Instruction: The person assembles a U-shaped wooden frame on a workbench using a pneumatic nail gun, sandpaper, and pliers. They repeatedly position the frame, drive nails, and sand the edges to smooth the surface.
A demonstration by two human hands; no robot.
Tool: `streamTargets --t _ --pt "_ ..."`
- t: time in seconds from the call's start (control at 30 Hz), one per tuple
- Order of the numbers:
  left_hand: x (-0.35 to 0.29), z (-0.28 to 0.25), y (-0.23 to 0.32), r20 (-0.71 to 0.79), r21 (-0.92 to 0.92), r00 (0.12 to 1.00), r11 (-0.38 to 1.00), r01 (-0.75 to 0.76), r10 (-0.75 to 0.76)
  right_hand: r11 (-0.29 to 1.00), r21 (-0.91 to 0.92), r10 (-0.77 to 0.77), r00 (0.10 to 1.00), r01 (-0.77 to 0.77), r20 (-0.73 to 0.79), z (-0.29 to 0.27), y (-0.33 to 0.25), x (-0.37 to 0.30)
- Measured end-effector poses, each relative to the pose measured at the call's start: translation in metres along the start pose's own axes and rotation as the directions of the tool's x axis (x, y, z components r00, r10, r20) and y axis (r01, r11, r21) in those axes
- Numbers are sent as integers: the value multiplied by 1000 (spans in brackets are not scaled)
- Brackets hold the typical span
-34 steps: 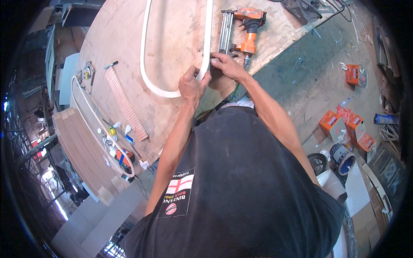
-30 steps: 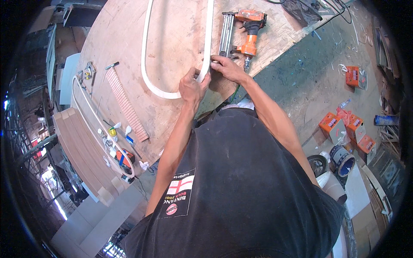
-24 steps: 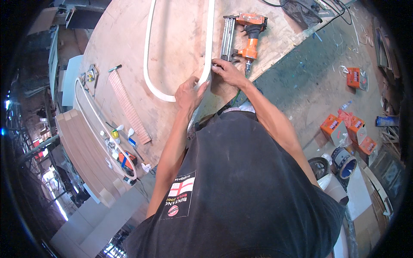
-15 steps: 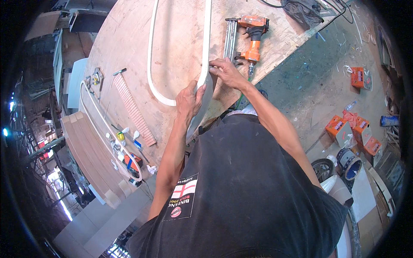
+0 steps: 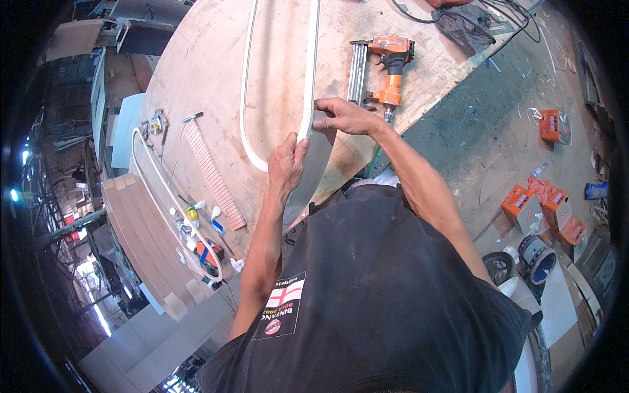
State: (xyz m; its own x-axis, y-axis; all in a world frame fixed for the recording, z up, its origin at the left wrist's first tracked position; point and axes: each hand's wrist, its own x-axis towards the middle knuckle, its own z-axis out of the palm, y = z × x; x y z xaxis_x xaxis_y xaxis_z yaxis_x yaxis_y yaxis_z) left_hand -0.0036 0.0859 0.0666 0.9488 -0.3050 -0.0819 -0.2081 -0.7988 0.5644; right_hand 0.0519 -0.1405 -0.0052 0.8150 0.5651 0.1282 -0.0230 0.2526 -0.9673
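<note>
A U-shaped frame with a white edge (image 5: 310, 72) and a grey outer side (image 5: 313, 171) stands on the worktable (image 5: 216, 72), its rounded end toward me. My left hand (image 5: 286, 162) is closed around that rounded end, thumb along the outer side. At the right of the bend, my right hand (image 5: 348, 118) pinches the frame's side with fingers and thumb; exactly what lies between the fingertips is partly hidden. Just beyond the right hand lies an orange nail gun (image 5: 392, 75) with a silver magazine and a hose fitting.
Left on the table are a slatted strip (image 5: 213, 173), a thin white loop (image 5: 157, 177) and small tools. Stacked curved brown panels (image 5: 141, 242) stand at the left. A black plastic bag (image 5: 466, 29) and cables lie far right. Orange boxes (image 5: 522, 208) sit on the floor.
The frame has shifted slightly, its two long sides appearing closer together. My right hand's fingers have drawn in closer on its side. The whole view has also moved a little.
</note>
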Motion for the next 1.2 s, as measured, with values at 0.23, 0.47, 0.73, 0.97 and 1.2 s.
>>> streamTargets --t 0.23,0.47,0.73,0.97,1.2 --pt "1 -3 -6 4 -67 1000 998 -4 4 995 -82 59 994 -52 87 -11 6 11" --pt "3 -11 2 38 -84 998 995 55 -52 999 39 33 995 -37 98 -9 7 15" --pt "5 -11 4 77 -99 993 990 102 -95 998 42 38 993 -43 112 -14 14 15" --pt "5 -12 7 116 -144 975 968 204 -188 999 2 54 990 -54 133 -18 10 16" --pt "6 -15 9 138 -135 965 961 240 -221 993 108 26 990 -41 136 -13 1 14"
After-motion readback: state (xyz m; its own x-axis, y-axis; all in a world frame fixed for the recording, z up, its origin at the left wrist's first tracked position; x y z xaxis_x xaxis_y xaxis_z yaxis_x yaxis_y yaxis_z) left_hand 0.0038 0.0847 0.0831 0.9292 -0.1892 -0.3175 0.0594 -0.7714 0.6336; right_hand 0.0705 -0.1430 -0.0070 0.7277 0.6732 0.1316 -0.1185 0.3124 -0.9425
